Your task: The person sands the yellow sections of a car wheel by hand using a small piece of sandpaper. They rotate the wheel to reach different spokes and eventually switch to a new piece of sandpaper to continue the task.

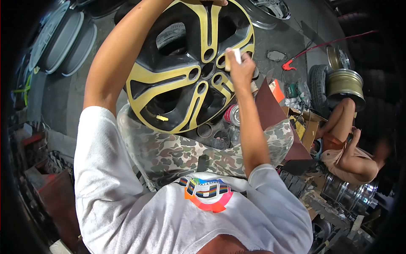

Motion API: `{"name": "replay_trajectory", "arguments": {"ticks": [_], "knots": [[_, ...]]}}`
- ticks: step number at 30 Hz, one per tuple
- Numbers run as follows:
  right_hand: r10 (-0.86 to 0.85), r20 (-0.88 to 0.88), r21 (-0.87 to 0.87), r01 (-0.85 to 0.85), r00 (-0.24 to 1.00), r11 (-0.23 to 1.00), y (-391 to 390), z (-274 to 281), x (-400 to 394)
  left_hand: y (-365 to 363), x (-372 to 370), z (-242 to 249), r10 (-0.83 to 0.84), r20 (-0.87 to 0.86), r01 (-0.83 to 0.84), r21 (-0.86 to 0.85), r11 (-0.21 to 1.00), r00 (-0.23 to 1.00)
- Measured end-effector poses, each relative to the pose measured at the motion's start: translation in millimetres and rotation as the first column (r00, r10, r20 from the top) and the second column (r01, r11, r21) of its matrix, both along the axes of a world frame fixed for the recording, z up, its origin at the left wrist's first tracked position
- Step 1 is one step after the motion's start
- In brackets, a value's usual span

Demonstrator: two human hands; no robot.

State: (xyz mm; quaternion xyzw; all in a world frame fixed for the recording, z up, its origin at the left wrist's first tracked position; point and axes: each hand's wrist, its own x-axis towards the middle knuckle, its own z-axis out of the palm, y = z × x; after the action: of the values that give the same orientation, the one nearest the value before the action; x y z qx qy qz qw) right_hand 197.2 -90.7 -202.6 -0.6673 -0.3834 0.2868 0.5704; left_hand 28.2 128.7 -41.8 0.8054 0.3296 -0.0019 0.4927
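A large black alloy wheel rim (207, 70) with yellowish spoke faces stands tilted in front of my lap. My left hand (219, 2) reaches over to its far edge and grips it there; the picture's top edge cuts off most of that hand. My right hand (243, 71) pinches a small white-and-yellow block (232, 59) against a spoke face, right of the hub hole. A yellow valve-like piece (162, 118) shows at the lower left of the rim. Below the rim's lower right side stands a red-and-white can (232, 114).
Grey wheel rims (69, 42) lean at the left. A red air hose with a nozzle (289, 64) lies at the right. A brown sheet (267, 103) and a cardboard box (311, 129) are near my right arm. Another person (353, 156) sits beyond, by a gold rim (345, 84).
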Motion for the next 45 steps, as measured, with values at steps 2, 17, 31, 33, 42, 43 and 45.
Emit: {"name": "replay_trajectory", "arguments": {"ticks": [2,17,31,33,42,43,45], "knots": [[-0.059,-0.059,0.008,0.059,0.997,0.998,24,-1,25,4,-1,-3,0.012,-0.039,-0.009,0.096,0.995,0.999],[0.020,-0.082,-0.133,-0.031,0.996,0.991,-87,-53,49,-52,-23,37,0.087,0.280,-0.266,0.705,0.657,0.956],[0.036,0.292,-0.047,-0.023,0.956,0.999,-51,-90,54,-354,-122,-77,0.725,0.670,-0.982,0.182,0.048,0.160],[0.051,0.340,-0.015,-0.049,0.939,0.999,-48,-84,51,-371,-129,-95,0.796,0.564,-0.958,0.278,0.069,0.221],[0.161,0.335,-0.089,-0.139,0.928,0.986,-36,-84,44,-381,-118,-142,0.876,0.279,-0.918,0.071,0.390,0.393],[0.155,0.326,-0.072,-0.139,0.933,0.988,-33,-88,44,-380,-119,-143,0.870,0.287,-0.914,0.070,0.400,0.402],[0.115,0.275,-0.078,-0.097,0.955,0.992,-34,-87,40,-379,-117,-135,0.867,0.319,-0.912,-0.020,0.411,0.383]]}}
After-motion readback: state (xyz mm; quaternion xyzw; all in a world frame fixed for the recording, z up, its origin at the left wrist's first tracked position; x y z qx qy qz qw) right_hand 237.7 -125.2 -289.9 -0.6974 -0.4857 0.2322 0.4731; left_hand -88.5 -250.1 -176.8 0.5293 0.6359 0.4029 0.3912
